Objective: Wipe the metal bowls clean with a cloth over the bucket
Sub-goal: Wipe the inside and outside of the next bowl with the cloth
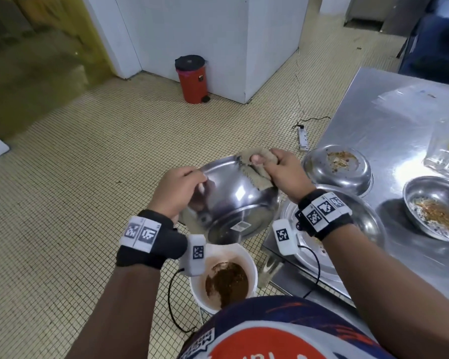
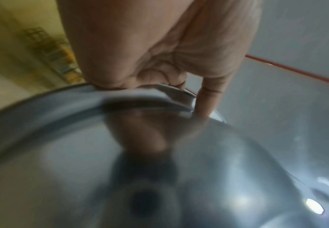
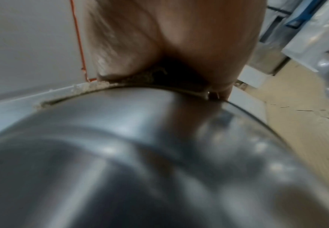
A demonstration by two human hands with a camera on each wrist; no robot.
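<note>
A shiny metal bowl [image 1: 231,200] is tipped with its underside toward me, held over a white bucket [image 1: 249,257] of brown waste on the floor. My left hand [image 1: 182,187] grips the bowl's left rim [image 2: 132,95], fingers curled over the edge. My right hand [image 1: 278,167] holds a beige cloth [image 1: 254,164] pinched over the far right rim, thumb on the outside. In the right wrist view the cloth [image 3: 140,77] shows as a thin strip between palm and bowl [image 3: 140,154]. The bowl's inside is hidden.
A steel table [image 1: 389,125] at right carries two dirty metal bowls [image 1: 337,167] [image 1: 436,208] with food scraps, another large bowl [image 1: 368,224] under my right wrist, and a plastic bag [image 1: 446,149]. A red pedal bin [image 1: 192,79] and a power strip [image 1: 303,138] sit on the tiled floor.
</note>
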